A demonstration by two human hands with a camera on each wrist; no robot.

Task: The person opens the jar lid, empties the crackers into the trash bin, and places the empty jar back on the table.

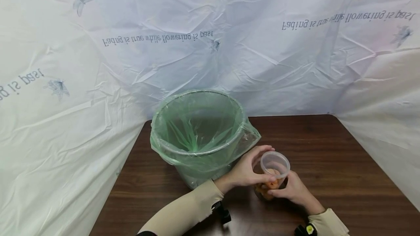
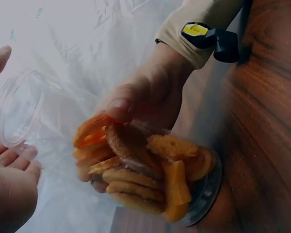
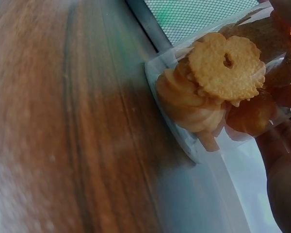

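Clear plastic forms the smooth, cylindrical jar (image 1: 274, 158) of golden-brown biscuits (image 2: 136, 191) (one is flower-shaped, its surface pebbly) at the frame's lower right, gripped round its side by the right hand (image 1: 295, 191) while the left hand (image 1: 244, 169) spreads wide about its round rim, above the wood-grained table (image 1: 344, 177).

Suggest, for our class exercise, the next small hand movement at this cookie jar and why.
Probably close the left hand gently around the rim of the clear plastic cookie jar. The right hand grips the jar's body, while the left hand is spread around the rim, with a gap visible on one side.
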